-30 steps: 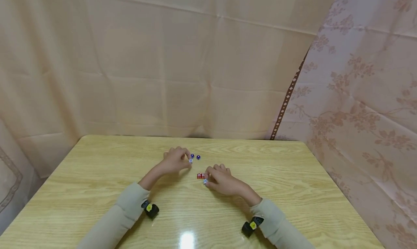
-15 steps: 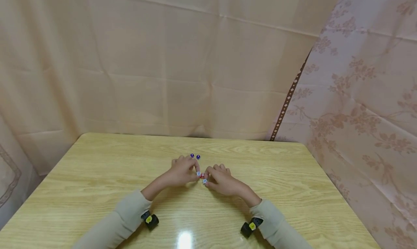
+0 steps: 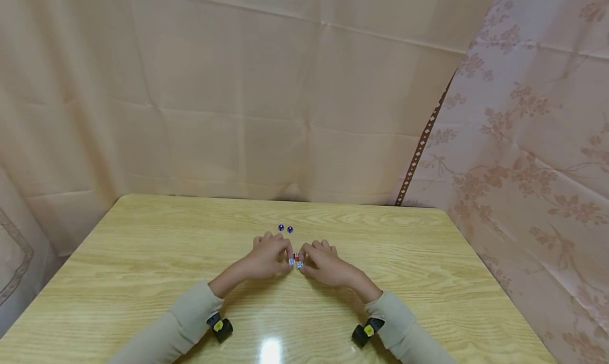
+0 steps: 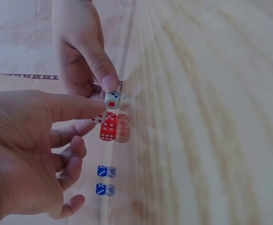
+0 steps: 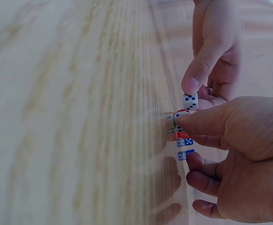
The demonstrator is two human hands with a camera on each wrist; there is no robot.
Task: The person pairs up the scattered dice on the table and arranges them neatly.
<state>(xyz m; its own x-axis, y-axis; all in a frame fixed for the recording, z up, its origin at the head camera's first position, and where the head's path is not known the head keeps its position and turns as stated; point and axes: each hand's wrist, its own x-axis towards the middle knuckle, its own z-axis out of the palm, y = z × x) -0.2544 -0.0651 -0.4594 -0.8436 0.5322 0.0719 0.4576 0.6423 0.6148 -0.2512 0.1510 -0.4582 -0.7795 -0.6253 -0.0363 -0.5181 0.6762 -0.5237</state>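
My left hand (image 3: pixel 268 255) pinches a white die (image 3: pixel 292 262) between thumb and forefinger, slightly above the tabletop in the right wrist view. Close to its right, my right hand (image 3: pixel 325 263) pinches another white die (image 3: pixel 300 265), which stands on the table. Just behind these two dice are the red dice (image 4: pixel 108 126), partly covered by fingers in the head view. Thumbs hide part of each white die in the wrist views. Farther back, beyond the left fingers, two blue dice (image 3: pixel 280 227) (image 3: pixel 290 229) lie a little apart.
The glossy wooden table (image 3: pixel 157 237) reflects the dice and a bright light spot near its front. Behind it hangs a beige curtain (image 3: pixel 214 99), with a flowered cloth (image 3: pixel 533 168) to the right. Each sleeve carries a black wrist camera (image 3: pixel 221 328).
My left hand has carried its white die from beside the blue dice toward me and to the right, up close to the other white die. The right hand stays in place.
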